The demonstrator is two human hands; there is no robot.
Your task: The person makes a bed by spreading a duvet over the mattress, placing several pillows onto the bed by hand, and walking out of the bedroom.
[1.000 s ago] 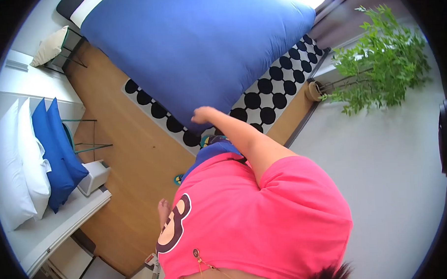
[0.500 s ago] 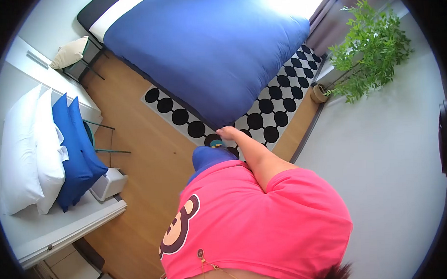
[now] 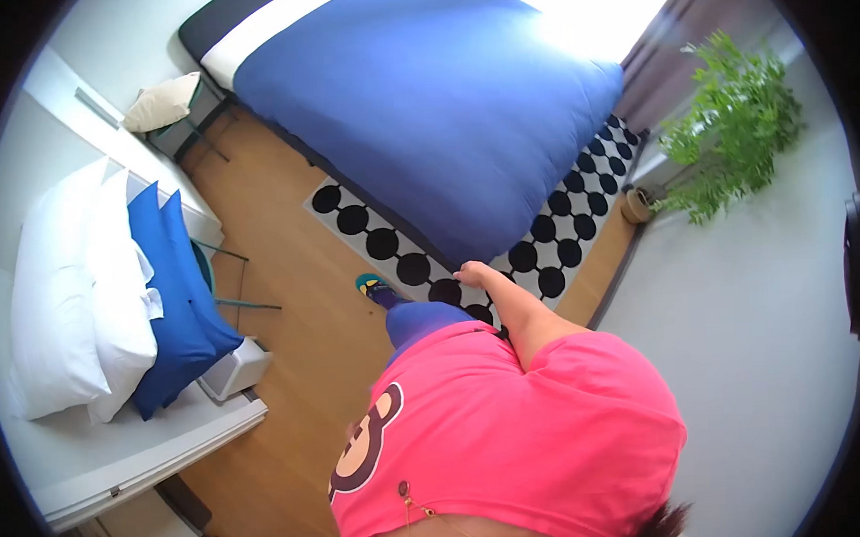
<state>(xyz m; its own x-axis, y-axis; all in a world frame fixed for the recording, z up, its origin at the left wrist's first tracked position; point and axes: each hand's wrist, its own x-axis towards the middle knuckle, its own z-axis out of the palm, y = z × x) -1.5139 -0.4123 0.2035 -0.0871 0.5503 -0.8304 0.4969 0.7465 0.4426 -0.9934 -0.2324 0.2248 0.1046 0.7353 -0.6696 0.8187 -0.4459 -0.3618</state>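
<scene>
My right hand [image 3: 470, 273] is at the near corner of the blue duvet [image 3: 416, 127] on the bed. Its fingers look curled together; whether they pinch the duvet or only overlap it from above cannot be told. Along the left edge of the pink shirt [image 3: 521, 426] shows a small blurred patch, possibly part of my left hand [image 3: 352, 429], with its fingers hidden. The duvet lies spread over the mattress and hangs down at the corner.
Under the bed lies a black-and-white rug [image 3: 382, 243]. White pillows [image 3: 57, 310] and blue pillows [image 3: 171, 315] stand on a shelf at the left, near a white bin [image 3: 235, 370]. A chair with a cushion [image 3: 162, 103] is farther back. A potted plant [image 3: 733, 130] stands along the right wall.
The view has shifted, so the room appears lower and farther right. One foot has stepped out to the left onto the wooden floor. My right hand stays by the duvet corner.
</scene>
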